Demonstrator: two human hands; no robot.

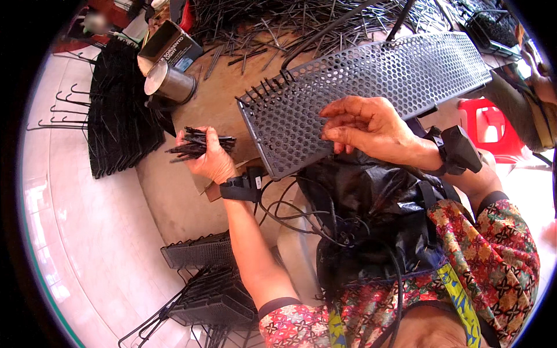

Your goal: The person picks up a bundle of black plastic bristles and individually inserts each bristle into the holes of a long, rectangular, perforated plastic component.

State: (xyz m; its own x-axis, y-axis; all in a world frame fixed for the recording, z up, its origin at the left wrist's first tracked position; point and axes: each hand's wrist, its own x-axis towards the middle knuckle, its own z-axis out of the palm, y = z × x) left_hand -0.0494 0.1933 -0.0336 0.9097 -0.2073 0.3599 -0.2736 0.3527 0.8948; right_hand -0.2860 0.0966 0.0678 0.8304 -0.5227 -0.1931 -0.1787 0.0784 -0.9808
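One perforated black panel [272,139]: it lies aslant in front of the person, its near left corner just right of the left hand, its middle below the right hand; a bent rod rises from its far edge.
Left hand [213,159]: closed around a bundle of thin black strips [188,152], their ends jutting out both sides of the fist.
Right hand [371,129]: released, fingers loosely bent, over the panel; from where I stand I can't tell whether it touches the holes.
Strips: one bundle in the fist, too overlapped to count; one broad heap of loose strips [301,26] beyond the panel.
Prongs [264,90]: several short black ones in a row at the panel's left end, too crowded for a sure count.
Wrist straps: two, one black band on each arm.
Tan board [217,107]: one, bearing a metal tin [178,86] beside a dark box [170,49].
Black racks: one hook-wired stack [119,110] at left, more [212,307] low beside the left forearm.
Stool: one, red plastic [503,152], far right.
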